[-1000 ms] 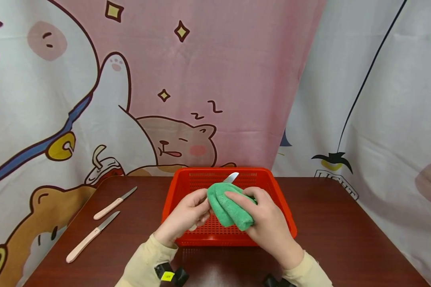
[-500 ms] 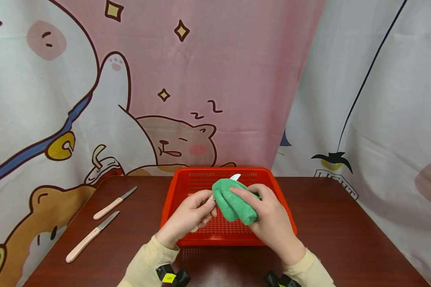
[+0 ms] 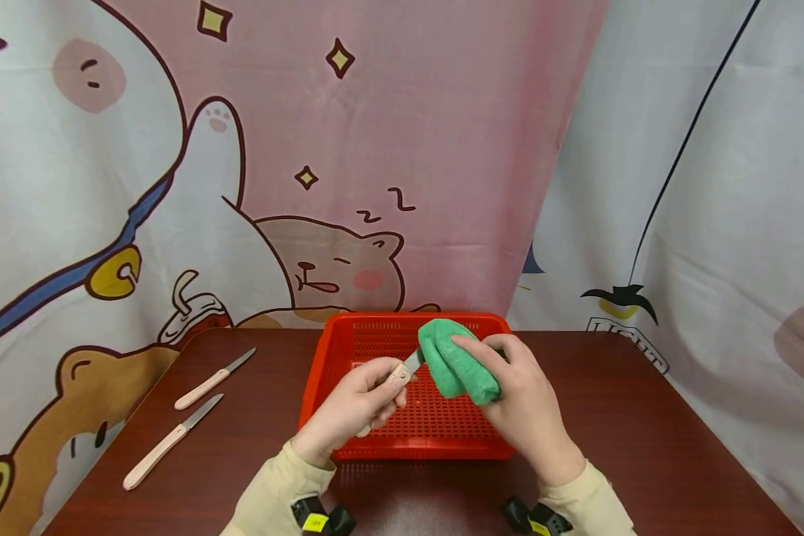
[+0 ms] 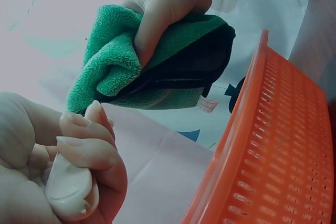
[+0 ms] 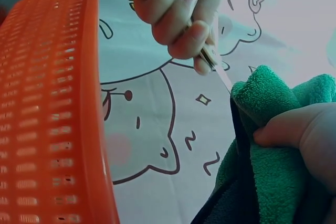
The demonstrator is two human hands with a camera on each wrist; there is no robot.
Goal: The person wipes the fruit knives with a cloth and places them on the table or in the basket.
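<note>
My left hand grips the pale handle of a folding knife, its fingers curled round it above the basket. The blade points up and to the right, and its outer part is hidden by a folded green cloth. My right hand pinches that cloth, with the thumb and fingers pressed into its folds. In the left wrist view the rounded butt of the knife handle shows in the left palm. A short stretch of bare blade runs into the cloth in the right wrist view.
Beneath both hands a red plastic basket stands on the dark wooden table. Two knives with pale handles, a nearer one and a farther one, lie at the left. A printed curtain hangs behind the table.
My right hand and the cloth have shifted right and slightly up, toward the blade's tip. The blade beside the handle is now bare, while the tip is covered. The left hand has barely moved.
</note>
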